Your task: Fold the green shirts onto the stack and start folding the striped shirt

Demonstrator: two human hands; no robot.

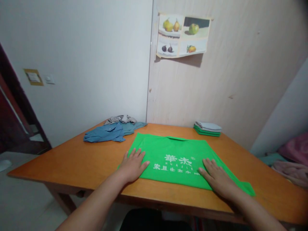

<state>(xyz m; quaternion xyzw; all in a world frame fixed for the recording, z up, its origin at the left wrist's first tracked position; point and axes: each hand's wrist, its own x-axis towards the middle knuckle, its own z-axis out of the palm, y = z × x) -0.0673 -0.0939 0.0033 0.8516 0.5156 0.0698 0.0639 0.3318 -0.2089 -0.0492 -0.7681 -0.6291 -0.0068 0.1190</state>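
Note:
A bright green T-shirt (176, 154) with white printed characters lies spread flat on the wooden table (72, 163), its collar toward the wall. My left hand (132, 165) rests palm down on the shirt's near left corner, fingers spread. My right hand (216, 178) presses flat on the near right part of the shirt, fingers stretched out. Neither hand holds anything.
A loose heap of blue and striped clothes (113, 130) lies at the table's back left. A small stack of folded green and pale clothes (207, 128) sits at the back right by the wall. A fruit poster (183, 34) hangs above. Bedding (291, 160) lies at the right.

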